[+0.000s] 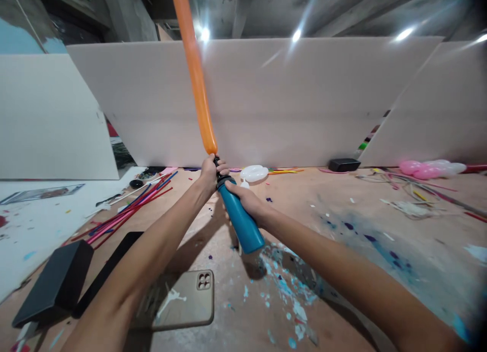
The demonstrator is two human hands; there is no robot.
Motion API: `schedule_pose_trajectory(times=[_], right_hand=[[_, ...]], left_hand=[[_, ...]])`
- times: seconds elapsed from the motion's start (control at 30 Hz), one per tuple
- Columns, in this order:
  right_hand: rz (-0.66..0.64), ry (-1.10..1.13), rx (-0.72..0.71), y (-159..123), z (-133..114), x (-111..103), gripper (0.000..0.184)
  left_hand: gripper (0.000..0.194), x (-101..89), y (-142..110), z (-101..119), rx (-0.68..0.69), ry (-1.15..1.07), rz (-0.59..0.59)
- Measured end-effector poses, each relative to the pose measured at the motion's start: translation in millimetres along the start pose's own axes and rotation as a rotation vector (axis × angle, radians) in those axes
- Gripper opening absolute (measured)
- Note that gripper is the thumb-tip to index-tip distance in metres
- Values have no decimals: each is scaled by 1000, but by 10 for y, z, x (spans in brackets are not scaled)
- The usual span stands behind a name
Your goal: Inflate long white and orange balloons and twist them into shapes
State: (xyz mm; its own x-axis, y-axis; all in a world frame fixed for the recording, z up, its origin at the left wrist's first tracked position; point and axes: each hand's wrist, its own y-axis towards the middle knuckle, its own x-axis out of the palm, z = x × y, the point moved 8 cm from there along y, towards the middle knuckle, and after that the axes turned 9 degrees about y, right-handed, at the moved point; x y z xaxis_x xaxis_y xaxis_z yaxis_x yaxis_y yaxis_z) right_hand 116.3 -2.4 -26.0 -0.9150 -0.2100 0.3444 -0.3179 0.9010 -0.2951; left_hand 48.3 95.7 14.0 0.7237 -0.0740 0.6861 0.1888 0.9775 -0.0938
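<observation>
In the head view I hold a blue balloon pump (245, 222) with a black top, tilted above the table. My right hand (245, 200) is wrapped round its upper body, the far fingers hidden behind it. My left hand (213, 172) is closed at the black nozzle, where the neck of a long orange balloon (198, 83) sits. The balloon is inflated and rises past the top edge of the view, so its far end is out of sight. A white balloon (254, 173) lies on the table just behind the pump.
A phone in a beige case (186, 298) and a dark box (55, 278) lie near me. Uninflated balloons (133, 207) are bundled at the left. Pink balloons (422, 168) and a black box (344, 164) sit toward the back right. White panels (285, 103) stand behind the paint-spotted table (304, 200).
</observation>
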Motion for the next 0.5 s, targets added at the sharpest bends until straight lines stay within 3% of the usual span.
schedule_pose_trajectory(times=[0.1, 0.2, 0.3, 0.4, 0.5], right_hand=[[-6, 52, -25, -129, 182, 42, 34], [-17, 90, 31, -422, 510, 92, 38], [-27, 77, 6, -641, 666, 102, 35], [-23, 4, 29, -607, 638, 74, 31], [-30, -63, 35, -358, 429, 60, 31]], left_hand=[[20, -27, 23, -4, -41, 30, 7], [19, -45, 53, 166, -21, 20, 7], [19, -91, 50, 315, 16, -1, 7], [21, -188, 11, 289, 26, -7, 29], [23, -265, -29, 117, 3, 0, 47]])
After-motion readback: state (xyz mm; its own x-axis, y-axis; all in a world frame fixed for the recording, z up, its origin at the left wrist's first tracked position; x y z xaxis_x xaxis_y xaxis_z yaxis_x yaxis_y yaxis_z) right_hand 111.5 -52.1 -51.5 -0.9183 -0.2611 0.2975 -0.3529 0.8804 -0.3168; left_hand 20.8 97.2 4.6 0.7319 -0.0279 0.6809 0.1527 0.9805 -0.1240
